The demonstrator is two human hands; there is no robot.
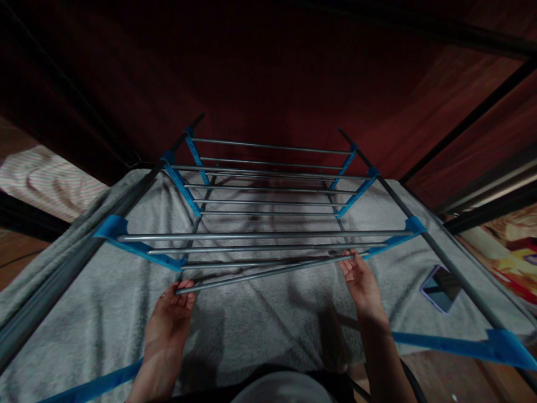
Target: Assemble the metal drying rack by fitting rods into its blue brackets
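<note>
A thin grey metal rod (260, 274) slants between my two hands in front of a rack. My left hand (172, 310) is closed around its left end, which sits lower. Near the rod's other end, my right hand (358, 280) pinches it close to the rack's right blue bracket (388, 246). Several grey bars span the rack between blue plastic brackets, among them the front bar (264, 237). The left blue bracket (142, 249) stands just beyond my left hand. Whether the rod's right end touches the bracket, I cannot tell.
The rack lies on a grey blanket (268, 324). A phone (440, 288) rests on it at the right, beneath the rack's right side pole (457, 277). Dark red cloth (268, 73) hangs behind. Nearer blue brackets (444, 342) reach toward my forearms.
</note>
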